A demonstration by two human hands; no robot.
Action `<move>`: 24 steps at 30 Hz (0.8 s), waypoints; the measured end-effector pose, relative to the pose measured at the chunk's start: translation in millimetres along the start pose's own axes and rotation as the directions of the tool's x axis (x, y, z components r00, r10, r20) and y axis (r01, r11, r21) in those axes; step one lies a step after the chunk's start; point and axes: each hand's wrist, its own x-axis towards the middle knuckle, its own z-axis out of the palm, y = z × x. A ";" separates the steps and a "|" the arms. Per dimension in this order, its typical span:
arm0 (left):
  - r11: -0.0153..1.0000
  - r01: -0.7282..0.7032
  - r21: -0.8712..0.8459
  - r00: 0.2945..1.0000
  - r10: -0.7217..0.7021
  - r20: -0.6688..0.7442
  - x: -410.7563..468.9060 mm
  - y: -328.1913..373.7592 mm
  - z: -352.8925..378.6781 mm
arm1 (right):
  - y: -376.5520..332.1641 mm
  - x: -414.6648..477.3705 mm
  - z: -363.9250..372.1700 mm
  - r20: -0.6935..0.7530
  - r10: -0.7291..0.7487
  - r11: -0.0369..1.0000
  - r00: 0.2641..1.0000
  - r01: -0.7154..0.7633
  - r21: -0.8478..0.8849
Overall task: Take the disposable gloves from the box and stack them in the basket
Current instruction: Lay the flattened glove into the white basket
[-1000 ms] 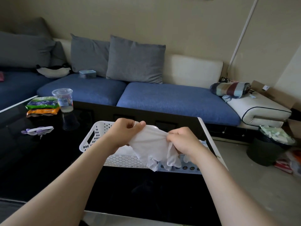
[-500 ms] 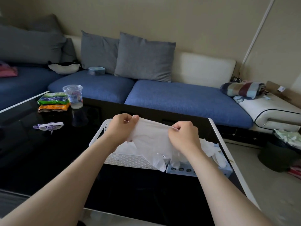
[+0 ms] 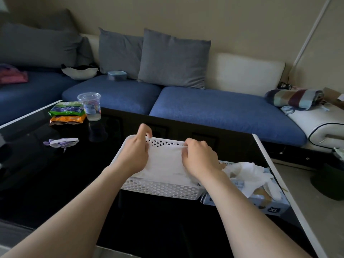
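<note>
**Both hands hold a glove flat over the white basket**

Head view: At the centre of the frame, a thin white disposable glove is spread flat across the top of a white perforated plastic basket. The basket stands on a glossy black table.

The left hand grips the glove's left side with curled fingers; its fingertips, up by the basket's far rim, are blurred. The right hand pinches the glove's far right corner, with its fingers bent down over the material. The glove's far edge is taut between the two hands.

Just right of the basket and touching its near corner lies a pale blue cardboard glove box marked XL. A crumpled bunch of white gloves spills out of its top opening.

In the left part of the frame, a clear plastic cup with a lid stands on the table beside a green snack packet and an orange snack packet. A small purple and white object lies nearer. Behind the table runs a blue sofa with grey cushions, and a striped rolled blanket lies at the right.
</note>
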 end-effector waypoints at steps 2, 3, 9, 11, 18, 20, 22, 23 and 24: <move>0.991 -0.015 0.132 0.999 0.010 0.038 4.6 -6.5 1.7 | -3.8 6.4 9.4 0.040 -0.006 1.000 0.999 0.007 -0.025; 0.984 -0.007 0.177 0.998 -0.003 0.061 5.7 -7.0 2.3 | -5.4 9.4 13.7 0.061 -0.002 0.999 0.998 0.004 -0.043; 0.918 0.075 0.390 0.965 -0.165 0.203 8.3 -16.3 10.5 | -9.0 22.2 30.6 0.197 0.020 0.999 0.980 -0.011 -0.046; 0.899 0.097 0.428 0.954 -0.207 0.219 8.6 -19.5 12.2 | -9.7 25.0 32.0 0.184 0.011 0.996 0.983 0.005 -0.089; 0.855 0.066 0.514 0.923 -0.249 0.295 6.2 -15.0 7.7 | -10.1 26.2 26.0 0.073 -0.048 0.948 0.996 0.068 -0.310; 0.848 0.044 0.528 0.920 -0.241 0.310 5.1 -11.1 5.6 | -8.8 23.7 22.6 0.029 -0.070 0.948 0.997 0.076 -0.309; 0.831 0.029 0.555 0.918 -0.242 0.313 3.9 -5.4 3.3 | -7.8 23.3 19.9 0.013 -0.087 0.956 0.996 0.087 -0.279; 0.816 0.017 0.577 0.921 -0.237 0.308 3.9 -3.0 2.8 | -8.1 23.3 17.9 0.033 -0.101 0.967 0.994 0.106 -0.231; 0.801 -0.008 0.599 0.930 -0.214 0.298 4.3 -0.4 2.2 | -9.0 23.2 15.7 0.083 -0.124 0.976 0.989 0.137 -0.172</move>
